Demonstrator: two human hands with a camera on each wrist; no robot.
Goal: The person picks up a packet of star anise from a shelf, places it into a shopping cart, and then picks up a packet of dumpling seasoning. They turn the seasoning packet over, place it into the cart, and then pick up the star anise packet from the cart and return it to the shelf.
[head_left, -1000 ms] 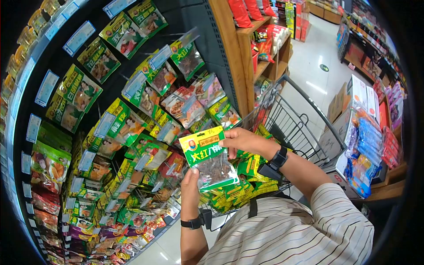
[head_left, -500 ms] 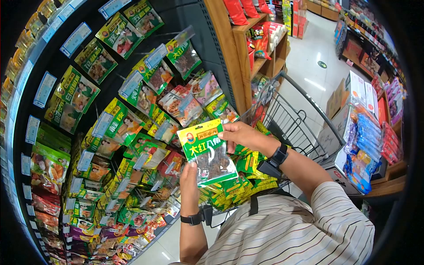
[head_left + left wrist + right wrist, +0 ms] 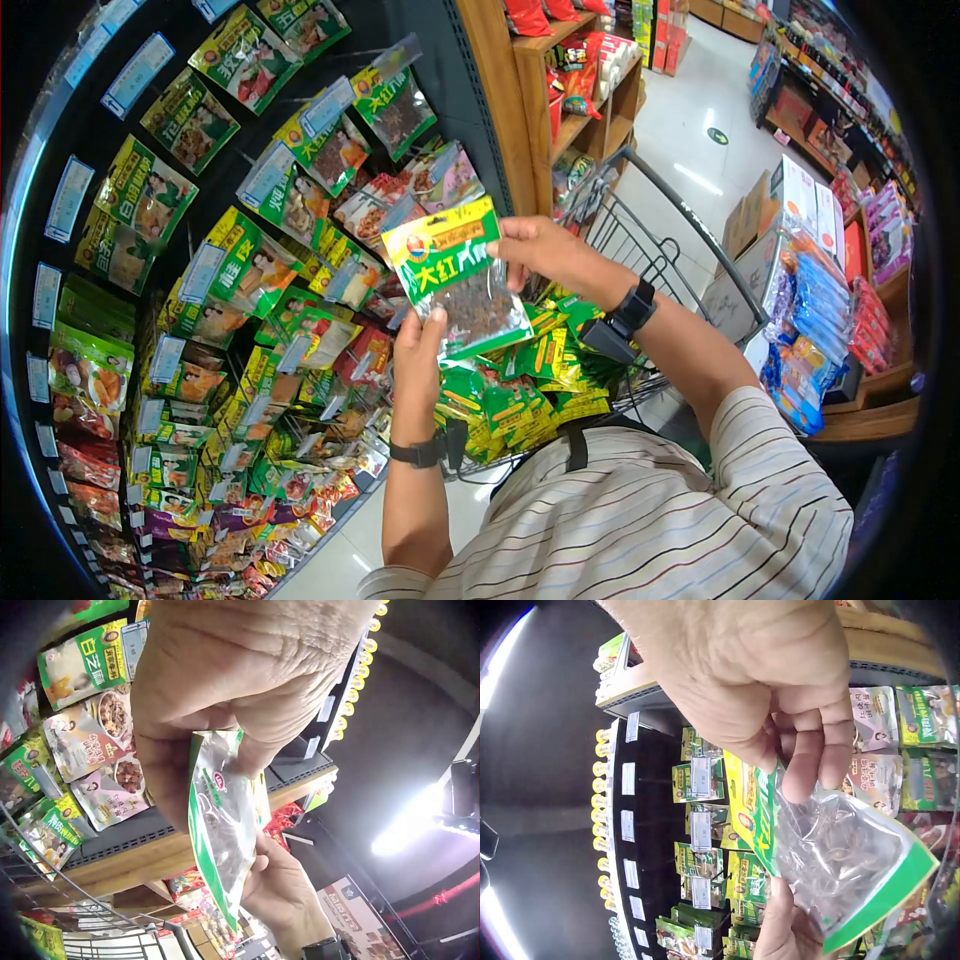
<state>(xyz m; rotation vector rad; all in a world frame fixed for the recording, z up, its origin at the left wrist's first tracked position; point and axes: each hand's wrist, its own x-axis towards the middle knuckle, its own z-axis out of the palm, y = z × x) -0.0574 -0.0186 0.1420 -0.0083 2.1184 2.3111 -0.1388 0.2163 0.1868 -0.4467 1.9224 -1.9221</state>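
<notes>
Between both hands is a flat spice packet (image 3: pixel 461 287) with a yellow and green header and a clear window showing dark brown star anise. My right hand (image 3: pixel 545 255) pinches its upper right edge. My left hand (image 3: pixel 417 355) pinches the lower left edge, thumb on the front. In the left wrist view the packet (image 3: pixel 223 817) shows edge-on, with my left hand (image 3: pixel 240 682) above it. The right wrist view shows the window side of the packet (image 3: pixel 840 855) under the fingers of my right hand (image 3: pixel 780 697).
A shelf rack of hanging spice packets (image 3: pixel 245 262) with price tags fills the left. Below the held packet stands a wire shopping cart (image 3: pixel 690 270) with many yellow-green packets (image 3: pixel 530 395) inside. Boxes with blue bags (image 3: pixel 800 300) are at right, a wooden shelf (image 3: pixel 535 120) behind.
Both hands have raised the packet slightly and shifted it a little left in the head view. The shelf scene has also slid left. Both hands keep their hold.
</notes>
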